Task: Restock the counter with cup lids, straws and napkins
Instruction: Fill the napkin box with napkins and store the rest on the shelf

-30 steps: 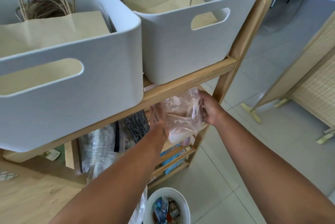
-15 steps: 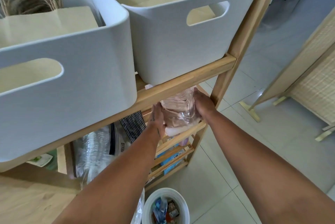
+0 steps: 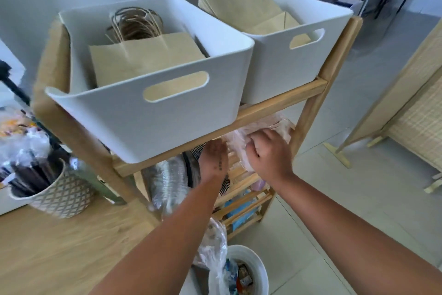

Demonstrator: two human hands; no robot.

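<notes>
Far to the left of the fingers, a patterned cup (image 3: 55, 196) stands on the wooden bench (image 3: 59, 251) and holds dark straws (image 3: 33, 175); this part is blurred. Nearer to the fingers, beside the bench, stands a wooden rack (image 3: 308, 115). On its top shelf, above the fingers, two bins stand side by side, the left white bin (image 3: 143, 125) and the right white bin (image 3: 282, 74), both with brown paper bags (image 3: 143, 60) inside. In the lower shelf space, just left of and below the left hand's fingers, lies a clear sleeve of cup lids (image 3: 167, 182), partly hidden by the left forearm. The left hand (image 3: 214, 158) reaches under the front rail of the top shelf with its back up. Its fingers (image 3: 215, 145) point forward and their tips are hidden behind the rail, so I cannot tell if they hold something. Just to the right of them is the pack of napkins (image 3: 281, 125), wrapped in clear plastic, in the same lower shelf space, under the right white bin. The right hand (image 3: 267, 153) is on this pack, and its fingers (image 3: 253, 146) are curled and grip the plastic wrap. The two hands are near each other, with a part of the pack between them. Below the fingers, on the tiled floor (image 3: 358, 187), stands a white bucket (image 3: 262, 273) with a plastic liner and some wrappers inside. Well to the right of the fingers a folding screen (image 3: 411, 103) stands on the floor.
</notes>
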